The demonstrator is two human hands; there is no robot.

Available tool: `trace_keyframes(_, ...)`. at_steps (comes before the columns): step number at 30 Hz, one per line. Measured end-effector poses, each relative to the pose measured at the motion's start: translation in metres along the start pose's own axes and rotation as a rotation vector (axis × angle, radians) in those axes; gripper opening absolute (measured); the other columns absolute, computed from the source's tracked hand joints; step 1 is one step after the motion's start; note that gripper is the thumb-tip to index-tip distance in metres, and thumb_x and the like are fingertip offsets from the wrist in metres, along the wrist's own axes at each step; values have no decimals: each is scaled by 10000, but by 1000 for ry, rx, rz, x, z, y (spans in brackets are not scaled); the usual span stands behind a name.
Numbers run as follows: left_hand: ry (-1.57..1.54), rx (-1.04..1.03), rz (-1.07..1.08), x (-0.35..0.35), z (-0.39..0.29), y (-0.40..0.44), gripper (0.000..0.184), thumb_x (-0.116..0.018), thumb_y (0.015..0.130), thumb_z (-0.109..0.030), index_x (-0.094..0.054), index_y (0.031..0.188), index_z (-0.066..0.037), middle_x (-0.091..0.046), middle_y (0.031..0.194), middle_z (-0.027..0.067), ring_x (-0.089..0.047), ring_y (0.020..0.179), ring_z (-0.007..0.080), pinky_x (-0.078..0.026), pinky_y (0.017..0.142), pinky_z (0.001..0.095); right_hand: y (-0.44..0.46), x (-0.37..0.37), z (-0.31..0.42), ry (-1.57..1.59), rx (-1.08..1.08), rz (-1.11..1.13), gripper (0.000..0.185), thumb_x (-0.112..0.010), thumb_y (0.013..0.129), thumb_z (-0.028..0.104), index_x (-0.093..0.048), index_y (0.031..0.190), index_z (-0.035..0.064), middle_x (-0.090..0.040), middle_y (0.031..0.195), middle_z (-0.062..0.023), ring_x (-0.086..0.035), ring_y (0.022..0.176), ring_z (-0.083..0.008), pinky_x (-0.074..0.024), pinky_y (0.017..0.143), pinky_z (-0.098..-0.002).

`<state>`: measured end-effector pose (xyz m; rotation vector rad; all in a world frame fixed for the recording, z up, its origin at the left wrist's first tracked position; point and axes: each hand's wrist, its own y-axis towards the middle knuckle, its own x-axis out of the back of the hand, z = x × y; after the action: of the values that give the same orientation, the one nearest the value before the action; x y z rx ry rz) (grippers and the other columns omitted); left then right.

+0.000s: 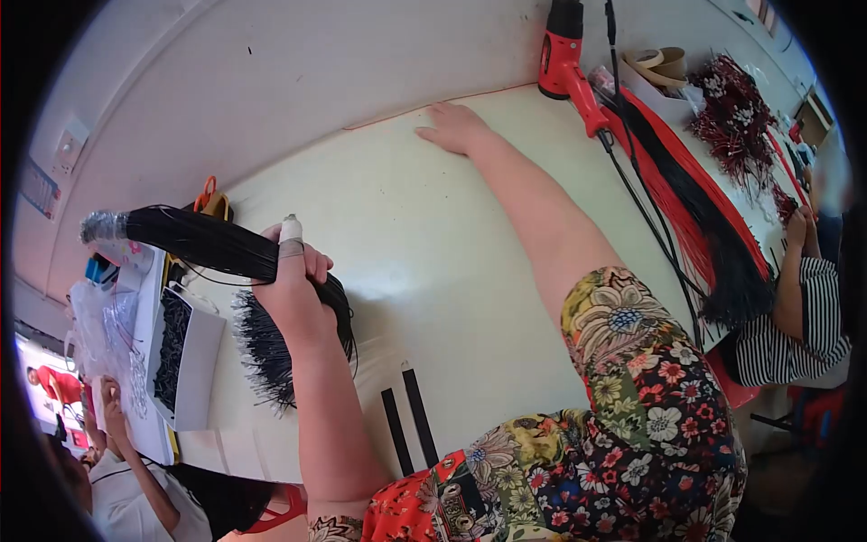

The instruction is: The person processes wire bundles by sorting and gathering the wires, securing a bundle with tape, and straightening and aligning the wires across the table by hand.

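Note:
My left hand (293,280) is closed around a bundle of thin black cords (199,239), whose far end at the left is wrapped in clear plastic. White tape covers the tip of that hand's thumb. Beneath the hand and forearm lies a pile of short black cords (266,352) with pale tips. My right hand (456,129) rests palm down at the back of the table, fingers stretched out and holding nothing. A thin red line, perhaps a thread (388,119), runs along the table's back edge beside its fingertips.
A red heat gun (569,77) stands at the back right, its cable crossing long red and black cords (686,181). Two black strips (408,415) lie in front. At left is a white box (194,361) of black pieces. Co-workers sit at both sides.

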<state>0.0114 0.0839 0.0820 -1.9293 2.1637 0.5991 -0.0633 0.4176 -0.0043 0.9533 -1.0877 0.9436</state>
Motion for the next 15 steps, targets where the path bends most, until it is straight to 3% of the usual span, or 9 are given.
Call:
trace_keyframes(2,25,-13,16,-4,2,-1,104,-594,887,-91,-532,920,-14,-400,542,-15,-367,450,86,-380,506,262,20,-7,16,65,89,-18,712,-405,920,495,-338,1400,-27,-319,1479,-157,-264,1387,-252,-210,1141,-350)
trace_keyframes(5,73,10,64,-5,1,-3,118,-603,890,-109,-517,929,-38,-388,564,-22,-355,477,84,-365,521,268,33,-23,18,47,178,-109,631,-430,915,504,-429,1379,77,-396,1445,-94,-361,1330,-246,-314,1078,-374)
trace_keyframes(8,54,5,81,-4,4,-2,118,-609,884,-108,-523,924,-39,-392,562,-22,-361,471,84,-368,521,266,25,-14,45,309,396,149,561,-442,912,513,-485,1348,162,-461,1402,-62,-435,1278,-235,-345,1052,-358)
trace_keyframes(11,57,9,74,-3,2,-1,124,-623,878,-116,-533,912,-39,-398,557,-21,-369,467,89,-376,527,272,-3,-16,84,532,499,214,472,-478,906,501,-591,1242,189,-578,1281,-50,-538,1173,-224,-398,1000,-339)
trace_keyframes(14,22,-4,63,-1,0,1,91,-605,875,-67,-549,913,-7,-421,550,-8,-378,444,90,-387,506,263,-32,-14,98,723,560,283,413,-516,897,478,-677,1109,162,-657,1143,-55,-593,1089,-220,-434,952,-332)
trace_keyframes(15,22,-12,58,0,0,1,90,-605,875,-67,-549,913,-7,-421,551,-8,-380,445,90,-389,507,265,-52,-5,103,795,558,290,359,-592,885,382,-683,1060,82,-684,1067,-50,-607,1028,-151,-436,928,-295)
